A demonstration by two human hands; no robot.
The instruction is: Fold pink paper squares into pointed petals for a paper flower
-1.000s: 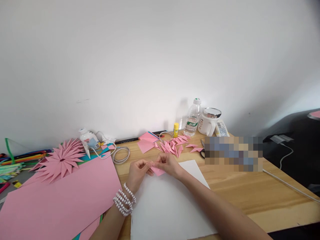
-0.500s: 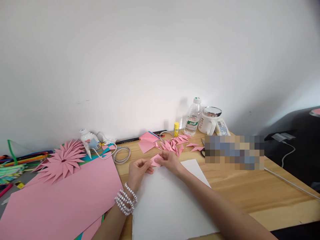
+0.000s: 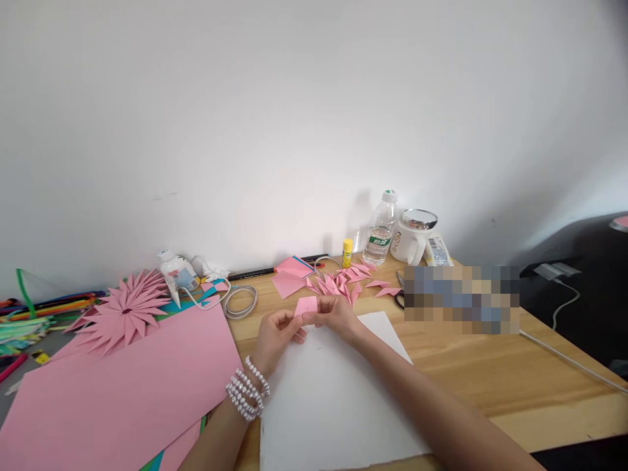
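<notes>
A small piece of pink paper is pinched between my two hands, above the far end of a white board. My left hand, with a beaded bracelet at its wrist, is closed on the paper's lower left edge. From the right, my right hand grips the lower right edge, its thumb meeting the left one. Just beyond lie several folded pink paper pieces in a loose heap. A square of pink paper rests left of that heap.
A pleated pink paper rosette and large pink sheets cover the left side. Along the wall stand a glue bottle, a glue stick, a water bottle and a white mug. Scissors lie beside a blurred patch.
The pink paper has turned in my fingers, so its free edge now points up and away. Both hands have shifted slightly, with the thumbs now together at its lower edge.
</notes>
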